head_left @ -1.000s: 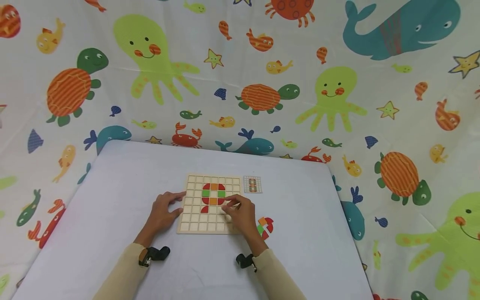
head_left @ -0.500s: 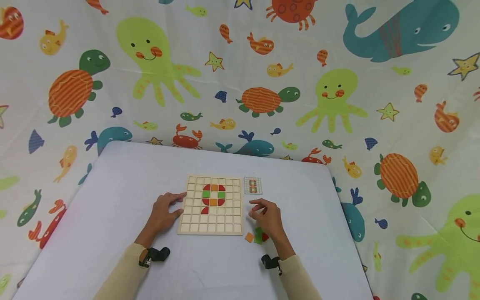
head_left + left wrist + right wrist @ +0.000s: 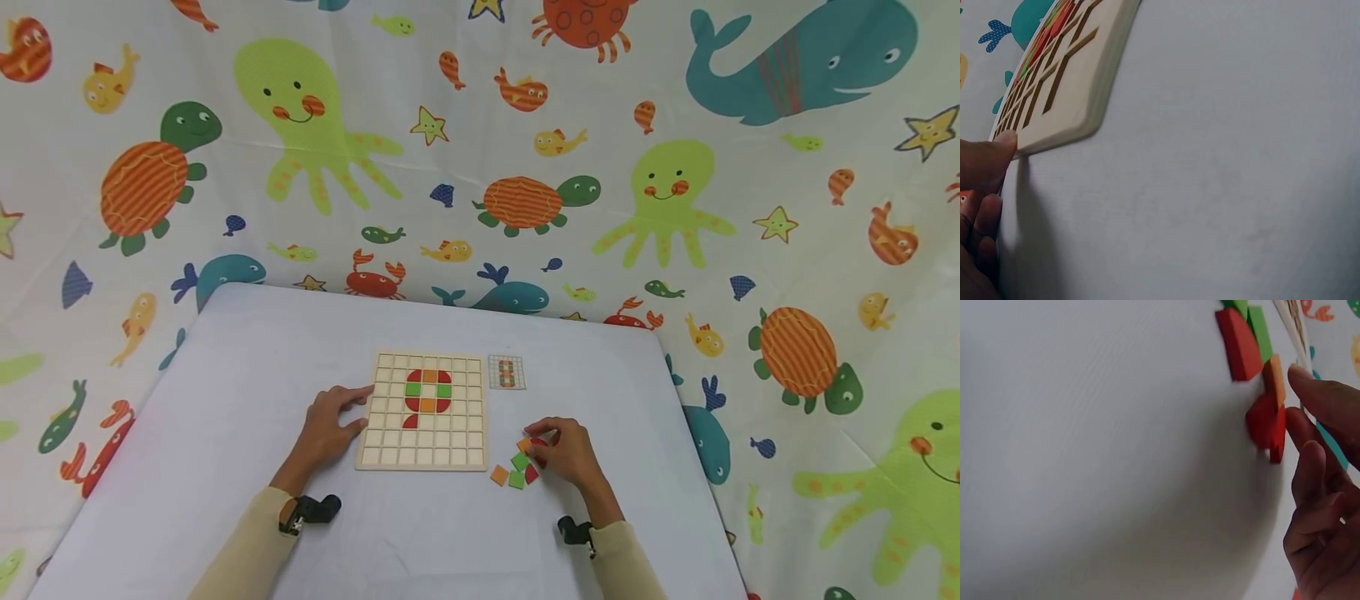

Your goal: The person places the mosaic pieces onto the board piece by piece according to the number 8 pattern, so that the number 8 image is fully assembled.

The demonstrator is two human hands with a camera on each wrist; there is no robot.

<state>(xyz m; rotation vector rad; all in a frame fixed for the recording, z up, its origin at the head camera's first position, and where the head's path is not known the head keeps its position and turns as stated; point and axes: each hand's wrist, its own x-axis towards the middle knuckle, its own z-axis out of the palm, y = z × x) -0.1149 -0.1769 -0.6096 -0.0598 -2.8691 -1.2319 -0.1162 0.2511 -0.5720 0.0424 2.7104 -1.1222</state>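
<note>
White cloth printed with sea creatures forms the backdrop (image 3: 480,108), well beyond the fingers of the left hand (image 3: 326,425) and the right hand (image 3: 566,450). Below them spreads the pale desk (image 3: 637,400).

Pale wood makes up the square board (image 3: 465,442), which lies flat just right of the left fingers. Raised strips divide its face into shallow square compartments, and its corner is rounded. The left thumb and forefinger are spread, the thumb touching the board's edge.

Set into the board, some way off the left fingertips, is a ring: four red corner pieces (image 3: 413,405) with curved outer edges, two orange squares (image 3: 427,406) at top and bottom, two green squares (image 3: 413,389) at the sides, bare wood in the centre. One lone red piece (image 3: 410,422) sits directly under its lower left corner.

Beyond the right fingers lies a gridded card (image 3: 507,372) with a small coloured figure.

Smallest are the loose pieces (image 3: 517,480), orange, green and red, thick and flat-faced, gathered beside and under the right fingers. Those are slightly parted; whether they touch the nearest red one cannot be told.
</note>
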